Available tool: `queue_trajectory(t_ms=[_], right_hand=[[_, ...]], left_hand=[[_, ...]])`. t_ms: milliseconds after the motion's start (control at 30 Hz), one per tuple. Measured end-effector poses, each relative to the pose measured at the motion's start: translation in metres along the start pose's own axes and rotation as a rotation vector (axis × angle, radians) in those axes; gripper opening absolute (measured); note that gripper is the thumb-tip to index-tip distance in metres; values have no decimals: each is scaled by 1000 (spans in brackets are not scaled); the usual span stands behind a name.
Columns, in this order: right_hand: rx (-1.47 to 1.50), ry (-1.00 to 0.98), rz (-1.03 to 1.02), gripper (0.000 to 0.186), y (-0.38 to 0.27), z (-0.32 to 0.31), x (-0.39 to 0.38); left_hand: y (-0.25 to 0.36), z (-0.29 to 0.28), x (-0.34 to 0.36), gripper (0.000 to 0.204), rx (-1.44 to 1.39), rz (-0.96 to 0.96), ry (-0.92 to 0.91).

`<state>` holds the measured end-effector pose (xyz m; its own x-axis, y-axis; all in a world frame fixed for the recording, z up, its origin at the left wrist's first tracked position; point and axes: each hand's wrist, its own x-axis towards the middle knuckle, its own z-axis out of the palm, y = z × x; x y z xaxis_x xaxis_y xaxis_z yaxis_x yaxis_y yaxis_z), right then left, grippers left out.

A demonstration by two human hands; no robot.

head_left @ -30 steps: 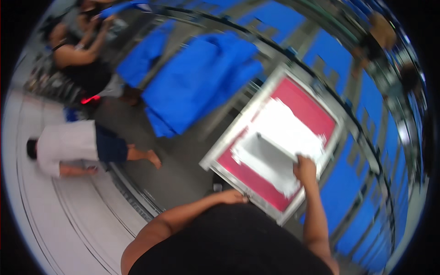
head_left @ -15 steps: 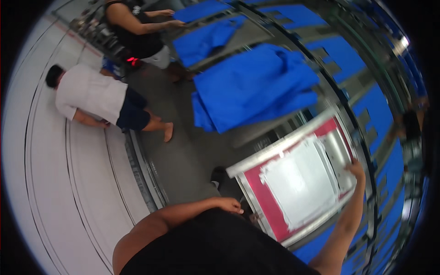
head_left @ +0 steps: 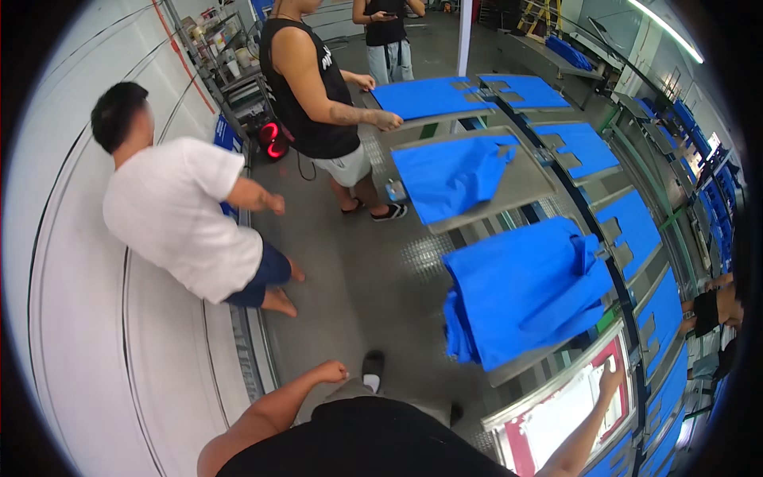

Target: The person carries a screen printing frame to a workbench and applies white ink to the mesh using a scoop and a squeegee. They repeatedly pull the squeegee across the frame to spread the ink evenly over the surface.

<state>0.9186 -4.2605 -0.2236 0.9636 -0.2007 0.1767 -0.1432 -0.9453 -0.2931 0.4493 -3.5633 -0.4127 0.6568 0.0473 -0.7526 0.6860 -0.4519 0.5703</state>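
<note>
My left hand is curled into a fist in front of my body, over the grey floor, with nothing visible in it. My right arm reaches out to the right, over a screen-printing frame. This frame has a light rim, a magenta border and white ink across its middle. Near the frame's far side, my right hand is closed on what looks like a metal squeegee, mostly hidden by the hand. Just beyond the frame, a pile of blue fabric lies on a board.
Blue fabric pieces lie on boards along the table. A person in white stands at left. Another in black has hands at a far board; a third stands behind. A shelf holds containers. My shoe shows below.
My view has swung, so the frame sits lower and further right. My left hand has moved away from the frame's near side. The person in white has turned, with an arm bent.
</note>
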Motion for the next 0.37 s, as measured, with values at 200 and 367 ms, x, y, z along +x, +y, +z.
queue_trajectory(t_ms=[200, 367], right_hand=[[401, -155, -537, 47, -371, 51, -74], [524, -311, -804, 48, -592, 66, -109]], left_hand=[[-21, -136, 60, 32, -33, 165, 159], [16, -246, 133, 37, 31, 288, 255]])
